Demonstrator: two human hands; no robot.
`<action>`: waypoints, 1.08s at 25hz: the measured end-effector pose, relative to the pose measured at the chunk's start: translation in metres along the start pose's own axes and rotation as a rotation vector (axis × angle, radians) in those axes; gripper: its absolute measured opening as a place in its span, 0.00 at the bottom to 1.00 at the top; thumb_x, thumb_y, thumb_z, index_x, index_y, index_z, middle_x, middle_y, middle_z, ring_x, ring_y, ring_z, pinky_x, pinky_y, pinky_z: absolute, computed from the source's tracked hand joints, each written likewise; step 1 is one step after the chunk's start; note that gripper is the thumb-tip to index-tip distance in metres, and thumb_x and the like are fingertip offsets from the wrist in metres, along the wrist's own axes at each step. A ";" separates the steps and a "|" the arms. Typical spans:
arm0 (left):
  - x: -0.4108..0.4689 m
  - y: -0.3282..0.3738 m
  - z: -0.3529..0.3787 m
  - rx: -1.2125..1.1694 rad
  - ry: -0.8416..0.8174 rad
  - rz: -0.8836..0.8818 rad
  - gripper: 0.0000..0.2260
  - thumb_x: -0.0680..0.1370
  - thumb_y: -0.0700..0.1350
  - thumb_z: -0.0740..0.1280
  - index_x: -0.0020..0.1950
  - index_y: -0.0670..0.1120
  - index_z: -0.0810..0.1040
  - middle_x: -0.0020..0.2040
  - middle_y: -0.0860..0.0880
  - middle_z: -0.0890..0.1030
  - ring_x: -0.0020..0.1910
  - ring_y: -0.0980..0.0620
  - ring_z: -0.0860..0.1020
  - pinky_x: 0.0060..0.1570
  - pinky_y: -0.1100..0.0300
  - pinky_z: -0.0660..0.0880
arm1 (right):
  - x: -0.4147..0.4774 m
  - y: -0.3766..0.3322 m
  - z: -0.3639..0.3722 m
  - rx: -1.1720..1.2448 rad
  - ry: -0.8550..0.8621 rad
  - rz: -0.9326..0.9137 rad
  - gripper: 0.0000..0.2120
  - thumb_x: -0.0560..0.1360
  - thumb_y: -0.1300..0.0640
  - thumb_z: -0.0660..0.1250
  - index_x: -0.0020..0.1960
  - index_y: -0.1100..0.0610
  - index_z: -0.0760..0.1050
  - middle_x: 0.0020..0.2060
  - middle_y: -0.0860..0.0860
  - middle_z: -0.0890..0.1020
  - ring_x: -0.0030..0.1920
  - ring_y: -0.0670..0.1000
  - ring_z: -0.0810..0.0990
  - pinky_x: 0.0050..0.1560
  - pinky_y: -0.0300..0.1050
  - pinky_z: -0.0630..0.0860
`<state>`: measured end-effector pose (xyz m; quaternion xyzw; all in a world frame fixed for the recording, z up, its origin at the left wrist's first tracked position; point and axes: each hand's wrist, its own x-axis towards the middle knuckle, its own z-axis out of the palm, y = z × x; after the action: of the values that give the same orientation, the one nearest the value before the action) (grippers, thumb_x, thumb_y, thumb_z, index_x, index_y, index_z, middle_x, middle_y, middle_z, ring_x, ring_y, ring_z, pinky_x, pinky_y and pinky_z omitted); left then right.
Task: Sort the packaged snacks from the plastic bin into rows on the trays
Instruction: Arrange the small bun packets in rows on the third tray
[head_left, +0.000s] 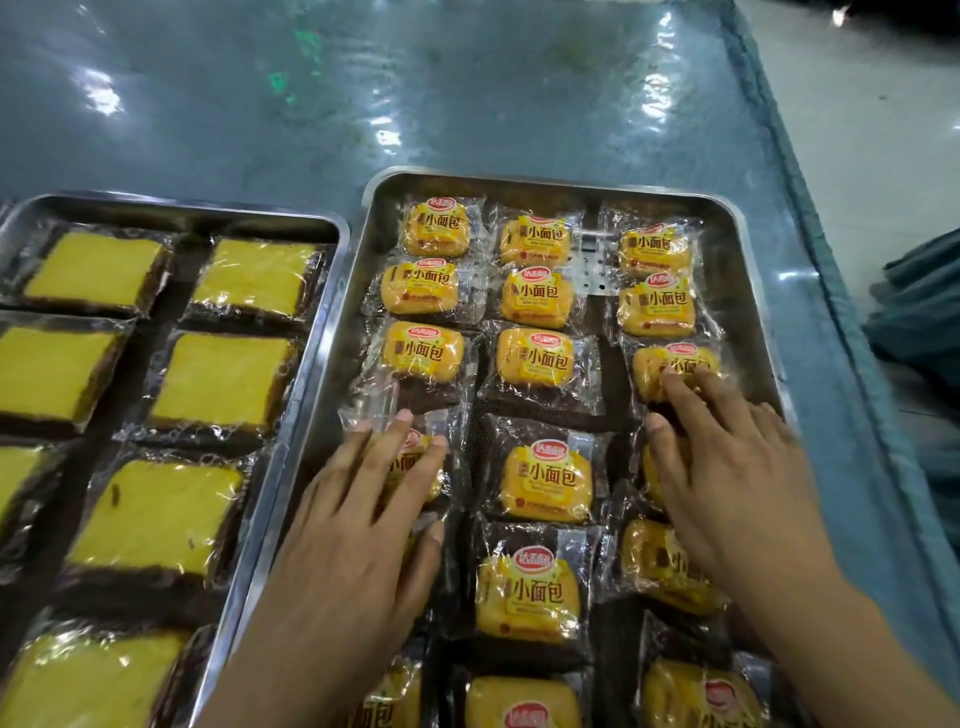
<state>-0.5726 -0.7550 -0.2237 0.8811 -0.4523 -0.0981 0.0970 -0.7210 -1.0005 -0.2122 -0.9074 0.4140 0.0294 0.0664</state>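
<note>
A steel tray on the right holds three columns of small wrapped bread packs with yellow labels. My left hand lies flat, fingers spread, on a pack in the left column. My right hand rests with fingers spread on packs in the right column; its fingertips touch one pack. Neither hand grips a pack. A second steel tray on the left holds two columns of larger wrapped yellow cake slices. The plastic bin is out of view.
Both trays sit side by side on a shiny blue-grey table. The table's right edge runs diagonally, with pale floor beyond. Blue-green fabric shows at the far right.
</note>
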 end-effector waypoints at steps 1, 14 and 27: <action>-0.004 0.002 0.000 0.009 0.011 -0.004 0.25 0.81 0.57 0.53 0.78 0.52 0.65 0.78 0.49 0.64 0.76 0.43 0.63 0.71 0.44 0.64 | -0.003 -0.004 -0.003 0.019 0.003 -0.010 0.27 0.84 0.40 0.46 0.78 0.49 0.64 0.75 0.53 0.69 0.72 0.60 0.69 0.77 0.61 0.60; -0.011 0.002 0.008 0.071 -0.041 -0.078 0.28 0.82 0.61 0.49 0.80 0.51 0.60 0.79 0.48 0.63 0.78 0.46 0.60 0.72 0.47 0.64 | -0.074 -0.065 0.018 -0.003 -0.017 -0.295 0.27 0.82 0.39 0.50 0.77 0.48 0.67 0.74 0.49 0.71 0.74 0.51 0.69 0.76 0.61 0.58; -0.055 0.007 0.003 0.004 0.129 -0.034 0.21 0.79 0.52 0.56 0.69 0.47 0.76 0.69 0.45 0.73 0.65 0.41 0.72 0.63 0.44 0.70 | -0.079 -0.009 0.010 -0.008 0.025 -0.009 0.30 0.81 0.37 0.48 0.77 0.50 0.67 0.74 0.51 0.71 0.72 0.55 0.69 0.75 0.58 0.62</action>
<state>-0.6100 -0.7144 -0.2205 0.8935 -0.4300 -0.0415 0.1224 -0.7662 -0.9344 -0.2127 -0.9097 0.4107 0.0194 0.0579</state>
